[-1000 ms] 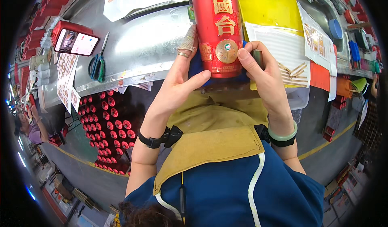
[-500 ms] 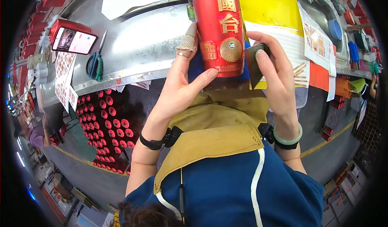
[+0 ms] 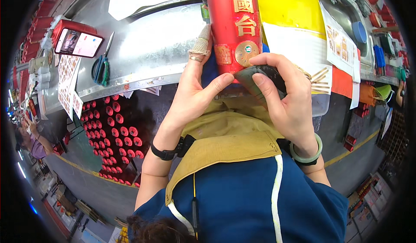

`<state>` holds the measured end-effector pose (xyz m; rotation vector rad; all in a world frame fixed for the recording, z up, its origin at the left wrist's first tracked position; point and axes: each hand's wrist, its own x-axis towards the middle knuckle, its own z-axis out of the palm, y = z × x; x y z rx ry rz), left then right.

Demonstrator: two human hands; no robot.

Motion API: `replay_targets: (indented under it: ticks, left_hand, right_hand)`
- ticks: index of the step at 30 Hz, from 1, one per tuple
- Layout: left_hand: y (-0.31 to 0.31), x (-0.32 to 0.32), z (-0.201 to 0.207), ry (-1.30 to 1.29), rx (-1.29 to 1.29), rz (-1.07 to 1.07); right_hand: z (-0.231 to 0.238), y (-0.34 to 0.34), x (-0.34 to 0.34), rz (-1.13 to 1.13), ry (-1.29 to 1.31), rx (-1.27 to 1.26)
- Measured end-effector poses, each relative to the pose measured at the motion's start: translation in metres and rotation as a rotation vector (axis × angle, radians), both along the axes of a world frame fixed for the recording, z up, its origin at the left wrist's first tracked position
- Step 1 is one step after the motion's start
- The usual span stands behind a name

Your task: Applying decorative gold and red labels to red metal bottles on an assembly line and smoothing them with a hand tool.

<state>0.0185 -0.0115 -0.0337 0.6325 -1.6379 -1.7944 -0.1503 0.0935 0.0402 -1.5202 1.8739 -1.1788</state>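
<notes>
A red bottle (image 3: 227, 35) with gold raised characters and a round gold medallion lies at the near edge of the metal table. My left hand (image 3: 195, 89) holds its left side, with the thumb against the bottom end and a knitted finger cover on one finger. In my right hand (image 3: 288, 87) a dark flat scraper-like piece (image 3: 266, 76) is pinched between thumb and fingers. Its edge meets the bottle's lower right, just below the medallion. Something blue, mostly hidden, lies under the bottle.
On the left of the metal table (image 3: 149, 39) lie scissors (image 3: 101, 67) and a phone (image 3: 78, 43) propped on a red object. Sheets of gold decals (image 3: 69, 76) hang over the edge. To the right are a yellow sheet (image 3: 299, 13) and white paper. Rows of red-capped items (image 3: 117, 132) stand below.
My right hand has moved left and slightly down, bringing the dark piece from beside the bottle over its lower right edge. My left hand keeps its place.
</notes>
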Motion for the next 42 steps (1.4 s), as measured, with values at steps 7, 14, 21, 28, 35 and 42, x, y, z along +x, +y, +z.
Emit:
replay_targets:
  ticks: [7,14,21,28,35,42]
  left_hand:
    - [0.000,0.001,-0.001,-0.023,-0.033,0.009]
    - [0.000,0.001,0.003,-0.032,-0.011,-0.036]
    - [0.000,-0.009,0.009,0.071,0.211,0.058]
    - [0.000,-0.005,0.011,0.055,0.087,0.031]
    - [-0.003,-0.002,0.006,0.048,0.117,0.005]
    - [-0.001,-0.003,0.008,0.029,0.088,0.012]
  right_hand:
    - [0.001,0.000,-0.001,-0.002,-0.049,0.032]
    - [0.001,-0.001,-0.003,0.017,-0.020,0.017]
    - [-0.010,0.001,-0.011,-0.136,-0.369,0.016]
    - [-0.012,-0.012,-0.004,-0.135,-0.362,0.136]
    - [-0.027,-0.019,0.003,-0.179,-0.332,0.160]
    - [-0.033,-0.019,0.004,-0.192,-0.313,0.117]
